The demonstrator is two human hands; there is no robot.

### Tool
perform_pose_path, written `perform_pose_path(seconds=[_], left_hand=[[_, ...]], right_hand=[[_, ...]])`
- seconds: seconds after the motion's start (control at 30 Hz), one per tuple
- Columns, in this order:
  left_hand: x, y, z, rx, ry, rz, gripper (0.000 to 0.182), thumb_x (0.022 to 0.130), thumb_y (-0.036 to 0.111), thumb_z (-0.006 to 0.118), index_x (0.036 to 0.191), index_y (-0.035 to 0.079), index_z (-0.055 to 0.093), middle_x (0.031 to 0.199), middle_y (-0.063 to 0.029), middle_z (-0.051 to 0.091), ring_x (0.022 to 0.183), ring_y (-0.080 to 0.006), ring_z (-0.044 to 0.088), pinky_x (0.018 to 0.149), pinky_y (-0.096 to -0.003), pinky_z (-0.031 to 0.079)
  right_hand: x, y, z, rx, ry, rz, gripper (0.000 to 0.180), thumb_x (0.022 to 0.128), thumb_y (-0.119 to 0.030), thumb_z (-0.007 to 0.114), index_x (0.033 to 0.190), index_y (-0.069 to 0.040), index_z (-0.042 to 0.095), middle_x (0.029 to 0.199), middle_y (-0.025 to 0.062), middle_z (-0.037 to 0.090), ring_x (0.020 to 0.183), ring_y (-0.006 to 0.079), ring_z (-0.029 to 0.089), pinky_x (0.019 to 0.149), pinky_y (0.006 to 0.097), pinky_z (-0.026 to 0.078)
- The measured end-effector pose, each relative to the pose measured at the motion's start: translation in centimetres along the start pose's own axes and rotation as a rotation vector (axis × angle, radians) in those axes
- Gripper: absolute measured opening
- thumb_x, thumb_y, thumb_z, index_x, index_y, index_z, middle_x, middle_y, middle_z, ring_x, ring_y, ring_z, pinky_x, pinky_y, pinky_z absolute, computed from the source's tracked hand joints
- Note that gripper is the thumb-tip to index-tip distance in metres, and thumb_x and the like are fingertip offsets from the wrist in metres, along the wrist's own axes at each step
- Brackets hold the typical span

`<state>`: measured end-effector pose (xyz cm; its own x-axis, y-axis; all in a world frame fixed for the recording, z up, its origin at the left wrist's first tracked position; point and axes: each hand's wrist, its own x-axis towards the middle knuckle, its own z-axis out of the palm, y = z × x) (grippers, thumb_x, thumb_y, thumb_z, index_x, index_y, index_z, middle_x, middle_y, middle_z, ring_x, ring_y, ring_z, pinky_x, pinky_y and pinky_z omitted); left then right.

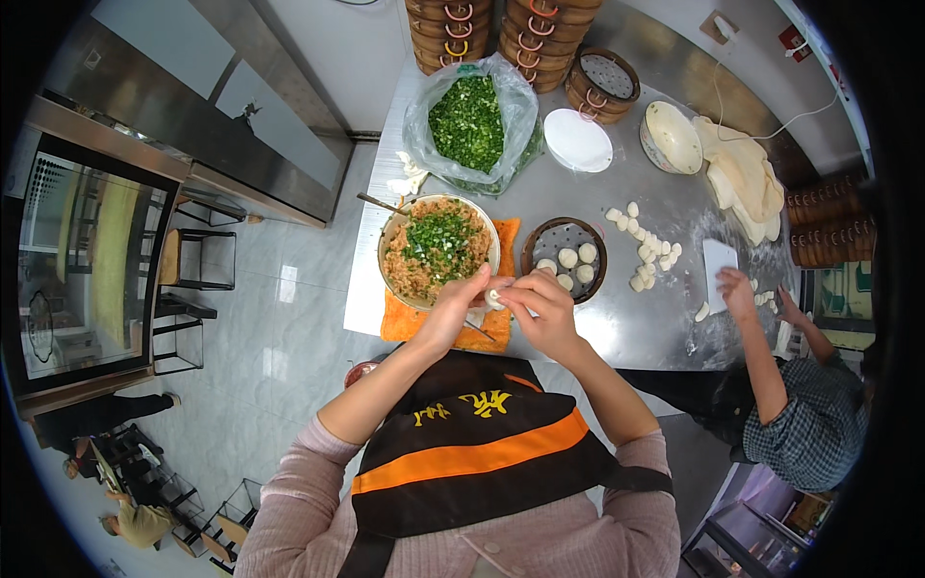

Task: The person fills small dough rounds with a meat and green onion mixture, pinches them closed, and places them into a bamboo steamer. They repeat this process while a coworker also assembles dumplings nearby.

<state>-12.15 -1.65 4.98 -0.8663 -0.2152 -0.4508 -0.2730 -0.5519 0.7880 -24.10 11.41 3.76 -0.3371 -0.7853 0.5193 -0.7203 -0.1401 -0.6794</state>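
Note:
A small white dough bun (494, 300) is pinched between the fingers of my left hand (459, 307) and my right hand (545, 311), just above the front of the bowl. The bowl (494, 235) holds minced filling (405, 264) topped with chopped scallions, and a spoon handle (383, 204) leans over its far left rim. Under it lies an orange towel (405, 325). The thin end of a metal tool (478, 331) shows below my hands. Right of the bowl, a round bamboo steamer (601, 264) with a perforated liner holds several shaped buns (568, 258).
Several dough pieces (650, 249) lie on the steel table (636, 332). A co-worker's hand (736, 289) is by a white scraper (721, 271) at right. Behind stand a bag of scallions (466, 123), steamer stacks (542, 43), a white plate (578, 141), a bowl (670, 137) and a dough slab (744, 177).

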Motion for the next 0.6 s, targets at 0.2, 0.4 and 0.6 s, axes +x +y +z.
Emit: perform_pose_path(seconds=[0.2, 0.4, 0.6], left_hand=[[1.7, -0.2, 2.2, 0.223, -0.076, 0.067, 0.065, 0.097, 0.048, 0.036, 0.134, -0.005, 0.043, 0.134, -0.0198, 0.048, 0.124, -0.0257, 0.046, 0.107, -0.0317, 0.027], [1.4, -1.4, -0.1, 0.212, 0.11, 0.058, 0.064, 0.096, 0.051, 0.035, 0.123, -0.003, 0.054, 0.123, -0.0146, 0.057, 0.112, -0.025, 0.054, 0.1, -0.0342, 0.037], [0.1, -2.3, -2.8, 0.044, 0.237, -0.016, 0.059, 0.098, 0.048, 0.035, 0.11, -0.003, 0.063, 0.114, -0.0137, 0.063, 0.102, -0.0228, 0.06, 0.093, -0.0348, 0.043]], right_hand=[[-1.0, 0.4, -2.9, -0.011, -0.138, 0.06, 0.009, 0.072, -0.002, 0.071, 0.081, -0.003, 0.068, 0.075, 0.005, 0.06, 0.066, 0.022, 0.055, 0.065, 0.0325, 0.042], [-2.7, 6.7, -6.1, -0.032, -0.025, 0.553, 0.004, 0.074, -0.006, 0.07, 0.075, -0.003, 0.067, 0.073, 0.0084, 0.061, 0.064, 0.0203, 0.057, 0.059, 0.0314, 0.044], [-4.3, 16.4, -2.5, -0.307, -0.057, 0.348, 0.005, 0.078, -0.006, 0.065, 0.078, 0.0, 0.064, 0.071, 0.0119, 0.06, 0.064, 0.0282, 0.055, 0.059, 0.0347, 0.043]])
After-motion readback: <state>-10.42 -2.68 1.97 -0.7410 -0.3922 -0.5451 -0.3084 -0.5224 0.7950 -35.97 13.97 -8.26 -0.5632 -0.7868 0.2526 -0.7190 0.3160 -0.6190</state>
